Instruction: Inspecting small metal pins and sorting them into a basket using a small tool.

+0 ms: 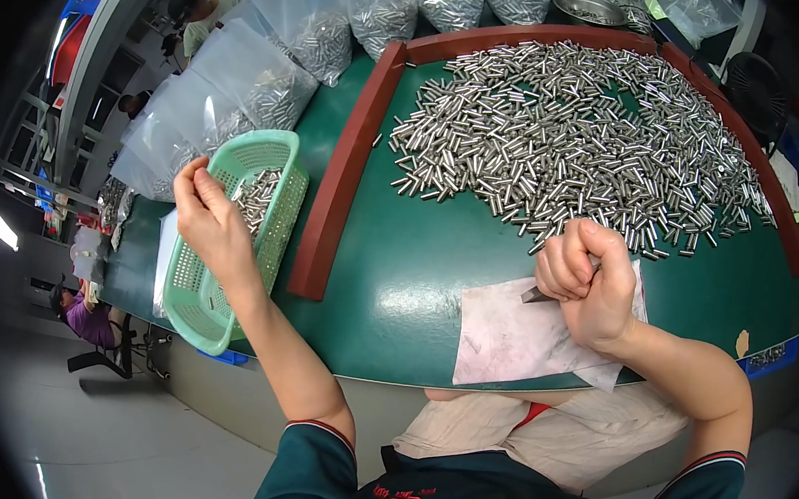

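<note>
Pins (568, 141) lie toward the bench's (392, 338) far edge, probably stiff and slippery, best pinched mid-length. My right hand (593, 288) is clenched round a metallic piece (534, 296); my left hand (211, 222), above the basket (287, 214), I cannot tell.

Glossy metal pins (559, 135), plastic basket (281, 226), smooth shiny tabletop (393, 333)

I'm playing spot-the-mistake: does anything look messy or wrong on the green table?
Yes, a little. The whitish cloth has dark smudges, so it looks dirty. One metal pin lies beside the red-brown bar, away from the big pile.
</note>
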`<state>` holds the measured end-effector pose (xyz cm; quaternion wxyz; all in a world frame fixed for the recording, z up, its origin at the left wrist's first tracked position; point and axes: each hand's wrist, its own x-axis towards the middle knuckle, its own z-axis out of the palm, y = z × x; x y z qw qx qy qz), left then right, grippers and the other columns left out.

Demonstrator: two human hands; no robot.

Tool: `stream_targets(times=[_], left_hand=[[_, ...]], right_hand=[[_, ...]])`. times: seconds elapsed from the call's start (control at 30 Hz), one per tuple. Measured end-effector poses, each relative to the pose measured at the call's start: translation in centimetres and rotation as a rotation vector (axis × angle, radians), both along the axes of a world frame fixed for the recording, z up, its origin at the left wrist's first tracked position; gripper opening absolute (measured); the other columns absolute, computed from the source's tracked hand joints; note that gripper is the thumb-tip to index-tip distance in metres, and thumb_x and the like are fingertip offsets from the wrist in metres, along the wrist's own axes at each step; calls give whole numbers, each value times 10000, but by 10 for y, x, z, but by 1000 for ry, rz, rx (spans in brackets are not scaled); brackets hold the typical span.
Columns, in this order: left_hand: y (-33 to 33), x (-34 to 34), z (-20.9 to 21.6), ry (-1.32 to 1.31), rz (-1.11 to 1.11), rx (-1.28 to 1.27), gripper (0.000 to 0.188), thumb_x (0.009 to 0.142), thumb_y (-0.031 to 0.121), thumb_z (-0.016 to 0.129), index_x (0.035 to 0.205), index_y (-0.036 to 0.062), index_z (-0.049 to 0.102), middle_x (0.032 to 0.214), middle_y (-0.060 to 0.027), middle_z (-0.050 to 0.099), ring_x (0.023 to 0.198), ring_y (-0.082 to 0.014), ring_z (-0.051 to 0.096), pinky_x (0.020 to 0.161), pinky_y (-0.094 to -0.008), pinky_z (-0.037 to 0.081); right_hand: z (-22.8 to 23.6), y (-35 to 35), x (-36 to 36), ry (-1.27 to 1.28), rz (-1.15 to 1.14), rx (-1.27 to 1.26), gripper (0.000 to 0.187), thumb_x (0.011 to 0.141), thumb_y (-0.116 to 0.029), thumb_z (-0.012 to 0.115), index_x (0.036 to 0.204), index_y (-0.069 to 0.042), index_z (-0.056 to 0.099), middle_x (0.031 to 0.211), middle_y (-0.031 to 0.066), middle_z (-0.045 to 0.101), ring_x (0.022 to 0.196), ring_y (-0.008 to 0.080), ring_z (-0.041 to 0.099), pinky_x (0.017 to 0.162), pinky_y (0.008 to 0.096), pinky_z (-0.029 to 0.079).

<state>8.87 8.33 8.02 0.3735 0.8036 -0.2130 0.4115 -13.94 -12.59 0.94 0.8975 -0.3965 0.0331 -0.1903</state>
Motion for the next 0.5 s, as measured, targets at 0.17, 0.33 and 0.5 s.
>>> stream_targets(times=[0.17, 0.33, 0.5], left_hand=[[4, 6, -16, -150, 107, 435, 242, 760, 144, 594, 966, 19, 569, 960, -138, 551, 941, -301, 503, 812, -374, 382], [-55, -28, -40, 129, -403, 370, 56, 700, 23, 610, 741, -8, 586, 679, -126, 552, 640, -275, 543, 592, -346, 428], [-67, -26, -71, 144, -477, 550, 68, 685, 32, 616, 735, -5, 586, 694, -121, 558, 664, -275, 559, 617, -350, 435]], right_hand=[[3, 1, 0, 3, -16, -3, 391, 863, -234, 344, 500, -97, 295, 414, -6, 266, 392, 80, 189, 388, 237, 174], [0, -2, 0, 16, -20, 4, 393, 863, -235, 344, 499, -97, 293, 415, -7, 264, 393, 81, 187, 389, 239, 170], [1, -1, 0, 5, -14, -4, 392, 863, -234, 343, 499, -96, 291, 415, -6, 260, 395, 81, 187, 389, 240, 172]])
